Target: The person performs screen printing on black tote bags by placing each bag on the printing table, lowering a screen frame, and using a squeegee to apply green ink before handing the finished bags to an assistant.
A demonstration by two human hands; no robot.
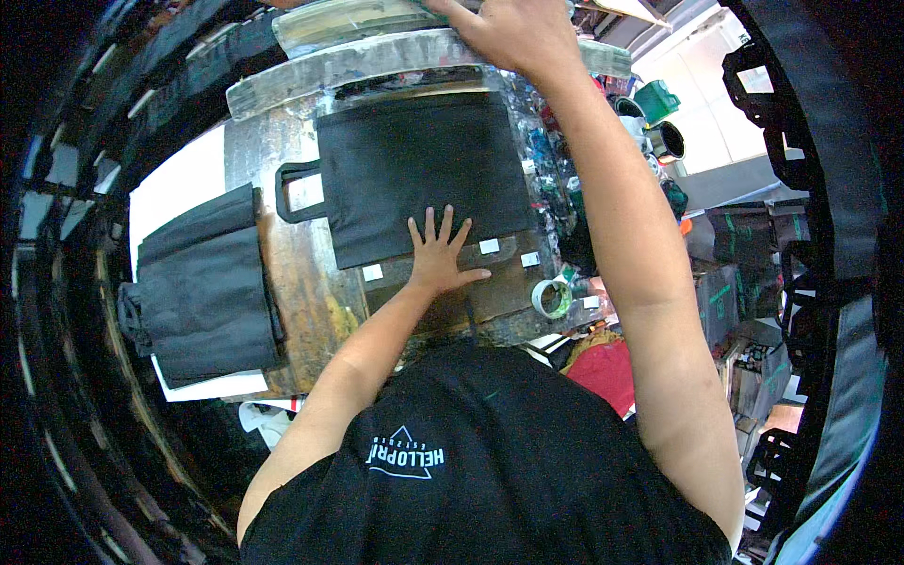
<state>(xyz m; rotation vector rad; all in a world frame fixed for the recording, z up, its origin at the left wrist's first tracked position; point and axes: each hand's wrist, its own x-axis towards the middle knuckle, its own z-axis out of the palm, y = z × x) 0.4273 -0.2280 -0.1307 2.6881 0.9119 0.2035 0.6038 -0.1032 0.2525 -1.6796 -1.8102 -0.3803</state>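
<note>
A black fabric tote bag (pixel 424 169) lies flat on the worktable, its strap handle (pixel 299 192) looped out to the left. My left hand (pixel 438 259) rests palm down at the bag's near edge, fingers spread, with the fingertips on the cloth and nothing held. Far ahead, my right hand (pixel 523 33) reaches to a paint-smeared frame (pixel 348 26) at the top of the view. Its thumb stretches left over the frame; the other fingers run out of the picture, so its grip is hidden.
More black bags (pixel 202 292) lie stacked on a white sheet at the left. A tape roll (pixel 551 298) and small white squares (pixel 489 246) sit near the bag. A long stained bar (pixel 424 71) crosses behind it. Cans (pixel 667 141) and a green container (pixel 656 100) stand at the right.
</note>
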